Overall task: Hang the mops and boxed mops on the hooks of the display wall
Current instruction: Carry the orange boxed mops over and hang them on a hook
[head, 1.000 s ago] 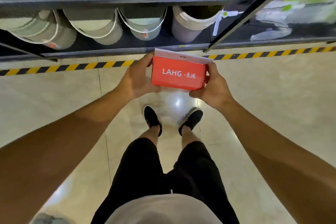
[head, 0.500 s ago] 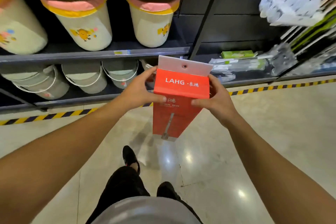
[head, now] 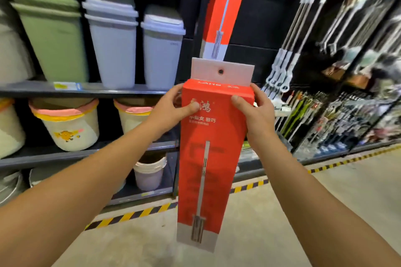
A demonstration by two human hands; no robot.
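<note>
Firmly, both hands, left hand point(head: 173, 107) and right hand point(head: 256, 110), are clamped on the red boxed mop point(head: 210, 147), upright below another hung box point(head: 225, 6). Best keep it level, aiming the tab hole point(head: 221, 71) onto a hook, none yet visible.

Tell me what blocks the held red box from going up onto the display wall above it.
Another red boxed mop already hangs directly above the red box and its hang tab. Both hands hold it; no free hook is visible.

Tall red boxed mop point(head: 208, 158) held upright, white hang tab point(head: 222, 71) on top
</note>
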